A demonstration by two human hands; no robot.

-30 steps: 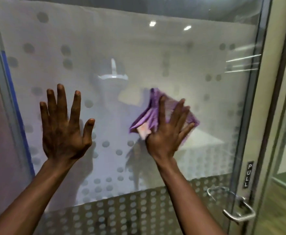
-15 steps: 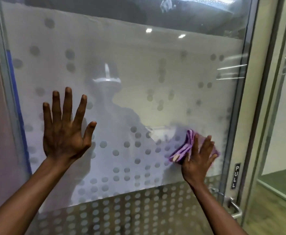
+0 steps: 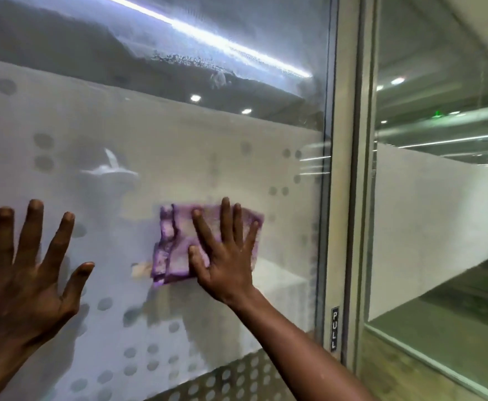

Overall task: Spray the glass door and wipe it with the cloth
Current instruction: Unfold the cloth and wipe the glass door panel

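A frosted glass door point(image 3: 156, 134) with grey dots fills most of the view. A folded purple cloth point(image 3: 173, 250) lies flat against the glass right of centre. My right hand point(image 3: 225, 256) presses on it with fingers spread. At the lower left, my left hand point(image 3: 26, 273) rests flat on the glass with fingers apart and holds nothing. Wet streaks and droplets point(image 3: 190, 60) show on the clear upper band of the door. No spray bottle is in view.
The door's metal frame point(image 3: 344, 169) runs down the right side with a small PULL label point(image 3: 334, 328). Beyond it is a fixed glass panel point(image 3: 439, 169) looking into a room. A perforated strip point(image 3: 231, 377) crosses the door's bottom.
My right hand has swept the cloth from the door's middle down toward the handle, and now up and left again. The view has tilted upward; the handle is out of sight. My left hand stays planted.
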